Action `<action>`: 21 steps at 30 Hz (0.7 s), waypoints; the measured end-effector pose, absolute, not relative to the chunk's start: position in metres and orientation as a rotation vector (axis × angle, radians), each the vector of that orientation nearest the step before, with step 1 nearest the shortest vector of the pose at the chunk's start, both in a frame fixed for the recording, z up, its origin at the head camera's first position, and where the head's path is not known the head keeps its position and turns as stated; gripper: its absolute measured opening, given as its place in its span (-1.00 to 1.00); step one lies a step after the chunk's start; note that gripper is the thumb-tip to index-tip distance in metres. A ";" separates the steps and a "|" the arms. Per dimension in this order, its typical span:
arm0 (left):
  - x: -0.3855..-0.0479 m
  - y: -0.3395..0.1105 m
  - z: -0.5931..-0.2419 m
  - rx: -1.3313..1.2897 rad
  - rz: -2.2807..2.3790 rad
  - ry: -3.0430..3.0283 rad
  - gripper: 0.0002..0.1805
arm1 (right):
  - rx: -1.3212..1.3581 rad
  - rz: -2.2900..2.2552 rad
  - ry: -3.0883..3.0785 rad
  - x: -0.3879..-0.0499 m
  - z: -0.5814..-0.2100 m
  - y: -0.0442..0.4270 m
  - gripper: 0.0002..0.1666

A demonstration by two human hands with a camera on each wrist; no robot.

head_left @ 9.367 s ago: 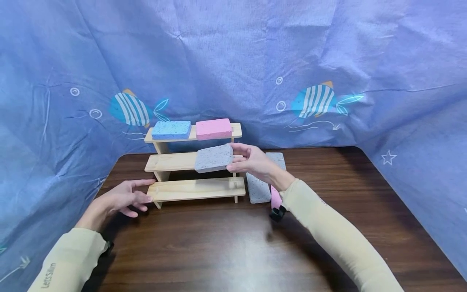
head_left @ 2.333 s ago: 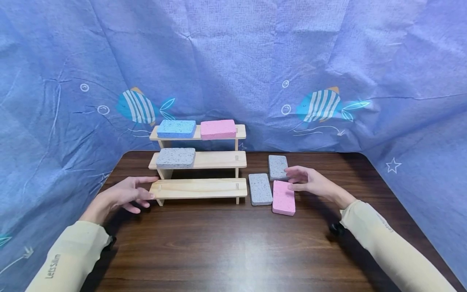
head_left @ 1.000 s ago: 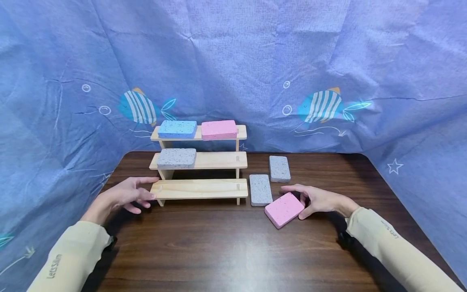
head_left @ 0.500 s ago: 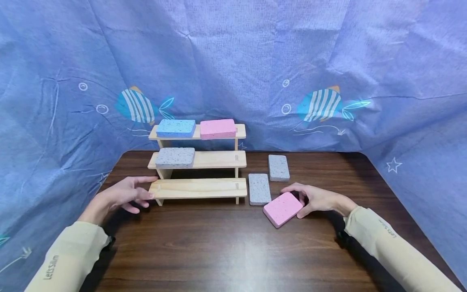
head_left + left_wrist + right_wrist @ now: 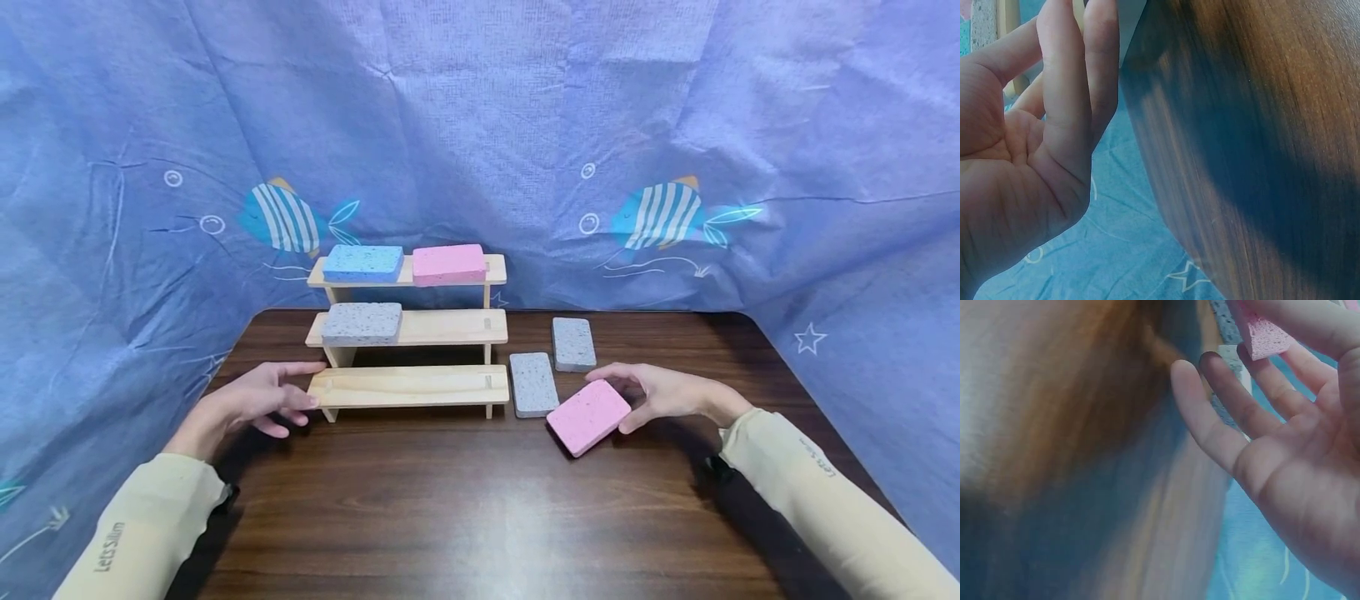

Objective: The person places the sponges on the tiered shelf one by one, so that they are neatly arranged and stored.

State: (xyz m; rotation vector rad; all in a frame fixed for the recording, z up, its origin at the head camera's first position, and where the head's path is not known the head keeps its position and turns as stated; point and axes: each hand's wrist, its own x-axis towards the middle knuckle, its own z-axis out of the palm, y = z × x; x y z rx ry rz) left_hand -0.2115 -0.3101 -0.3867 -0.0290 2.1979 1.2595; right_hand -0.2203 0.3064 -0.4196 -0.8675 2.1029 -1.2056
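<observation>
Our left hand [image 5: 258, 400] rests at the left end of a wooden rack [image 5: 408, 386], fingers loosely spread, two grey sponges [image 5: 534, 386] right of it, a pink sponge [image 5: 588, 418] slanted near them, pinched by our right hand [image 5: 660, 396], forearm angled inward

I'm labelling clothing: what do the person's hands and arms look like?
The left hand and right hand are bare, no gloves or rings visible. The left sleeve and right sleeve are cream, ending at the wrist, with dark lettering; the left's resembles "LetsSlim". A small black device shows beneath each wrist.
</observation>
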 end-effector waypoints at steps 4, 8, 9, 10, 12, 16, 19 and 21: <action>-0.212 -0.310 -0.387 -0.028 1.262 2.198 -0.11 | -0.870 -1.214 2.118 -0.221 -0.410 0.306 0.05; -0.212 -0.311 -0.387 -0.018 1.267 2.190 -0.10 | -0.840 -1.199 2.132 -0.221 -0.401 0.304 0.07; -0.212 -0.311 -0.387 -0.014 1.268 2.188 -0.10 | -0.836 -1.192 2.131 -0.221 -0.399 0.304 0.05; -0.211 -0.311 -0.387 -0.009 1.269 2.186 -0.10 | -0.838 -1.186 2.134 -0.221 -0.397 0.304 0.04; -0.211 -0.311 -0.388 0.002 1.271 2.184 -0.10 | -0.844 -1.186 2.129 -0.221 -0.394 0.302 0.02; -0.212 -0.311 -0.388 -0.008 1.271 2.193 -0.11 | -0.888 -1.205 2.117 -0.222 -0.389 0.299 -0.01; -0.212 -0.311 -0.387 -0.011 1.274 2.195 -0.12 | -0.910 -1.226 2.087 -0.222 -0.387 0.297 -0.03; -0.212 -0.311 -0.387 -0.007 1.277 2.193 -0.12 | -0.905 -1.245 2.060 -0.222 -0.384 0.296 -0.03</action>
